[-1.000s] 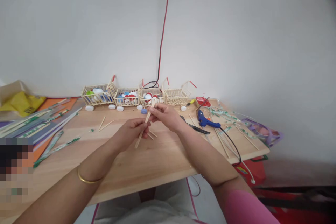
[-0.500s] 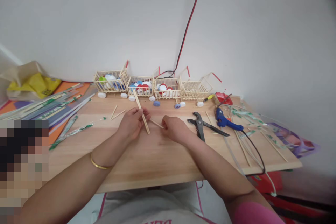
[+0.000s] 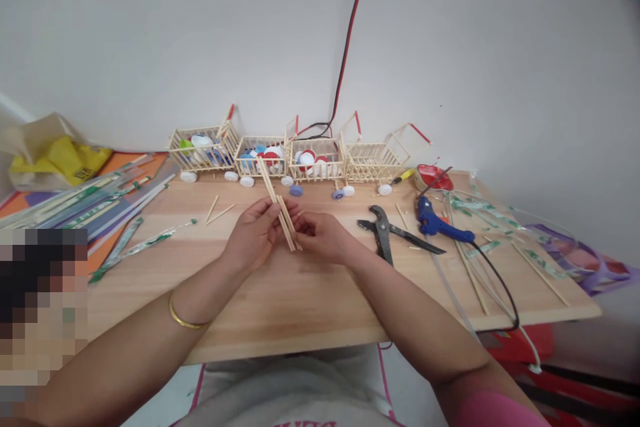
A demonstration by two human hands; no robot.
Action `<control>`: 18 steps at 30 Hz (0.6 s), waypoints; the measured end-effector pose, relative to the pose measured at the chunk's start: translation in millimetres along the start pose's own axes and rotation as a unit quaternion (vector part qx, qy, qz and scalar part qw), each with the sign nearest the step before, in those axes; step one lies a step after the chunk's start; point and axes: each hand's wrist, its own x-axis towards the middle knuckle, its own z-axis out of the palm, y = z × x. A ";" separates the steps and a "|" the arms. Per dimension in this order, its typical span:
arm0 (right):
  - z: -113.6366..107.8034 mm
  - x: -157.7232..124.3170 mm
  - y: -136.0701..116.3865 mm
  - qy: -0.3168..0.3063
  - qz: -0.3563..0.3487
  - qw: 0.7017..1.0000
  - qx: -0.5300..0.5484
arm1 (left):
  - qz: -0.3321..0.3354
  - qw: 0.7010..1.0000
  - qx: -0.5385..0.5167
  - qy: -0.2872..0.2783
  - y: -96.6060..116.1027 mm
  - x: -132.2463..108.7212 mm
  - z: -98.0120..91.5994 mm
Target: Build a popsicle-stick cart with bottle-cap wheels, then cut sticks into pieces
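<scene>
The thin wooden sticks (image 3: 284,220) are raised over the tabletop (image 3: 280,320) at the middle of the frame, tilted, upper ends leaning left, longer and shorter pieces side by side. My left hand (image 3: 256,232) pinches them between thumb and fingers, near the upper ends of the shorter pieces. My right hand (image 3: 316,235) has its fingers drawn together at the lower ends; whether it grips a piece or only touches, I cannot tell.

Assessment: I judge the sticks very light, dry and stiff, with little spring, and liable to snap under side load. Smooth sides may let one slide along another, so light pressure across the bundle near its middle appears the soundest hold, leaving both ends free for evening up.
</scene>
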 end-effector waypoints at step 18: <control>-0.4 -1.7 -0.1 -0.016 -0.076 0.988 -0.135 | 0.162 0.917 0.328 -0.161 14.9 -16.1 -5.1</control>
